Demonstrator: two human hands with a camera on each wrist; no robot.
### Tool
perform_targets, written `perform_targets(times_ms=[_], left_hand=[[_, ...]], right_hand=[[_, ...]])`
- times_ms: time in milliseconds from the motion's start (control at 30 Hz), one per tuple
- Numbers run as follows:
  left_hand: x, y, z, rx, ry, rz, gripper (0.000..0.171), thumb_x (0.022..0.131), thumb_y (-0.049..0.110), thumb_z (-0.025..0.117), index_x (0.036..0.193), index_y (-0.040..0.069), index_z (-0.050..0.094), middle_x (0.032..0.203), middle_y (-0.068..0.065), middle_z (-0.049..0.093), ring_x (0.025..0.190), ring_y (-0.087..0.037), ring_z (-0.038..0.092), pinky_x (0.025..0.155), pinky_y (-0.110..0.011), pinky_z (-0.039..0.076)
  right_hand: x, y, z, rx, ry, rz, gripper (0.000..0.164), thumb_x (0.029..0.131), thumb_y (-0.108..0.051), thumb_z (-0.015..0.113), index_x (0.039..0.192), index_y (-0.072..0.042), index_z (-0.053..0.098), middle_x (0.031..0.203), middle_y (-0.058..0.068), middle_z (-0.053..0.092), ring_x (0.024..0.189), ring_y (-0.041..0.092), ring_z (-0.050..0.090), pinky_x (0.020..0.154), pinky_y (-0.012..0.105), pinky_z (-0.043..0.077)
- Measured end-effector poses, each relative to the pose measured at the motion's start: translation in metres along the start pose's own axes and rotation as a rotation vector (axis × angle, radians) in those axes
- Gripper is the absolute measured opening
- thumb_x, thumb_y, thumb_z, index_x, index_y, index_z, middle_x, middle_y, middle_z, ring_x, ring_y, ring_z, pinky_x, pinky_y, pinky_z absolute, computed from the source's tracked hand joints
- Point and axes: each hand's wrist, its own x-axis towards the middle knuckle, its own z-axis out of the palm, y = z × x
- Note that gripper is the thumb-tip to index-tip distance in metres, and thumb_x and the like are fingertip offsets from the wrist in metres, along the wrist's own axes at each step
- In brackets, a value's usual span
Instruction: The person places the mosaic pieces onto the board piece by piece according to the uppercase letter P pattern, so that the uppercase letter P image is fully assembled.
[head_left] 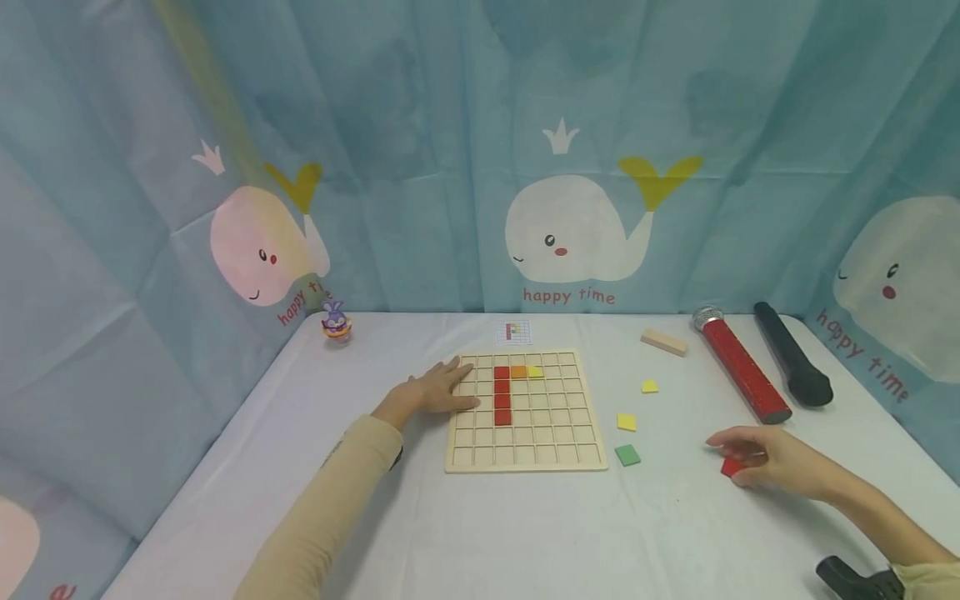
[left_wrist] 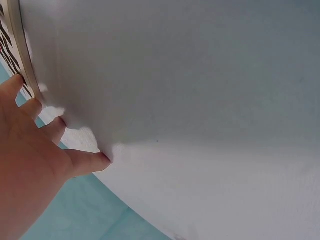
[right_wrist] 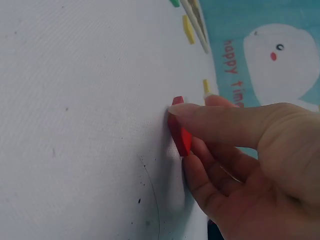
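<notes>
Ten tiles, one gridded board, two microphones, one wooden block, one card, one toy

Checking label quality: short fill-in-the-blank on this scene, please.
The right hand pinches a ____ tile.
The left hand lies over the ____ edge of the grid board.
One ____ piece sits between a red piece and a yellow piece.
Beside the red microphone lies a ____ microphone.

Missing: red; left; orange; black
</notes>
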Motion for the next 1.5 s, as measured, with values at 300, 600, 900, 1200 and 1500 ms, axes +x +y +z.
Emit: perform_targets(times_ms=[300, 600, 900, 1200, 1500], left_hand=[[0.002, -0.003, 0.003, -0.001, -0.001, -0.003, 0.08, 0.091, 0.06, 0.051, 0.154, 0.022, 0.019, 0.159, -0.007, 0.007, 0.144, -0.031, 0.005, 0.105, -0.067, 0.006], [0.0, -0.004, 0.002, -0.005, -0.007, -0.003, 0.081, 0.09, 0.06, 0.05, 0.154, 0.022, 0.018, 0.159, -0.007, 0.006, 0.144, -0.031, 0.004, 0.105, -0.068, 0.006], [-0.001, -0.003, 0.001, -0.003, -0.006, -0.006, 0.08, 0.091, 0.06, 0.05, 0.154, 0.023, 0.018, 0.159, -0.006, 0.006, 0.144, -0.031, 0.004, 0.105, -0.067, 0.006], [-0.001, -0.002, 0.002, -0.009, -0.003, 0.005, 0.081, 0.09, 0.06, 0.052, 0.154, 0.022, 0.02, 0.159, -0.007, 0.008, 0.144, -0.031, 0.005, 0.105, -0.068, 0.006], [-0.003, 0.0, 0.0, -0.01, -0.001, 0.004, 0.081, 0.09, 0.059, 0.052, 0.154, 0.022, 0.02, 0.159, -0.007, 0.008, 0.144, -0.031, 0.005, 0.105, -0.067, 0.007]], right_hand=[[0.002, -0.005, 0.001, -0.06, 0.06, 0.113, 0.052, 0.075, -0.006, 0.079, 0.121, 0.006, 0.058, 0.097, 0.007, 0.059, 0.083, 0.015, 0.055, 0.07, 0.022, 0.05], [0.002, -0.004, 0.002, -0.09, 0.104, 0.178, 0.041, 0.079, -0.011, 0.076, 0.116, 0.002, 0.062, 0.096, 0.009, 0.061, 0.082, 0.022, 0.053, 0.063, 0.026, 0.049], [0.009, -0.004, 0.003, -0.066, 0.216, 0.219, 0.037, 0.084, -0.017, 0.073, 0.112, 0.005, 0.063, 0.087, 0.007, 0.067, 0.072, 0.02, 0.059, 0.059, 0.027, 0.051], [0.019, -0.02, 0.007, 0.012, 0.262, 0.241, 0.047, 0.087, -0.028, 0.071, 0.118, 0.006, 0.06, 0.097, 0.014, 0.069, 0.085, 0.024, 0.064, 0.067, 0.027, 0.053], [0.039, -0.031, 0.02, 0.185, 0.234, 0.242, 0.052, 0.087, -0.031, 0.072, 0.122, 0.005, 0.06, 0.11, 0.017, 0.066, 0.095, 0.023, 0.064, 0.075, 0.028, 0.054]])
